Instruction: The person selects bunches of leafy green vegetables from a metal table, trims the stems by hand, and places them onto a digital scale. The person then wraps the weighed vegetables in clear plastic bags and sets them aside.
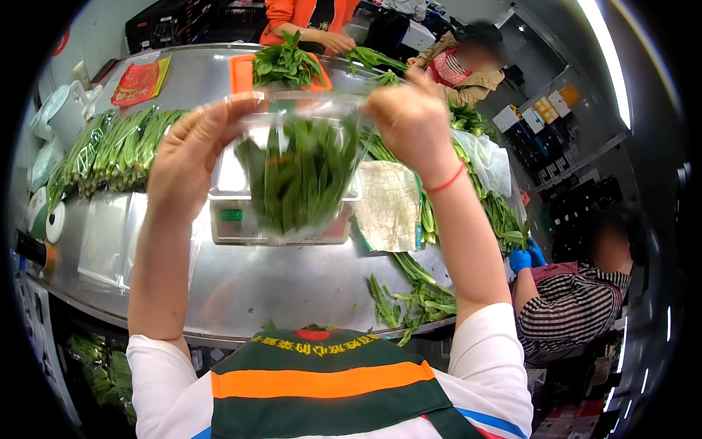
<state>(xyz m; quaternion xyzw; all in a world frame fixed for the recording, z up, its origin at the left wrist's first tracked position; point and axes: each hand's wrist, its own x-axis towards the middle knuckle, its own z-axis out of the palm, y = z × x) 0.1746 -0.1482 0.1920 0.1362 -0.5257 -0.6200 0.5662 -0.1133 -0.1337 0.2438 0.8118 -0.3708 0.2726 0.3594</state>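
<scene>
In front of me hangs a clear plastic bag of leafy greens (pixel 301 172), blurred by motion. My left hand (pixel 189 150) pinches its upper left corner. At its upper right corner my right hand (pixel 411 121), with a red string at the wrist, is closed on the plastic. Behind and below the bag stands a weighing scale (pixel 228 230) with a lit green display, partly hidden by the bag. To its right lies a worn, pale flat sack (pixel 391 208).
Bagged long greens (pixel 121 150) are piled at the left, near flat clear bags (pixel 106 238). An orange tray (pixel 240 74) holds greens at the far side. Loose stalks (pixel 413 296) lie near the right edge. Co-workers stand across the metal table (pixel 241 289) and at its right.
</scene>
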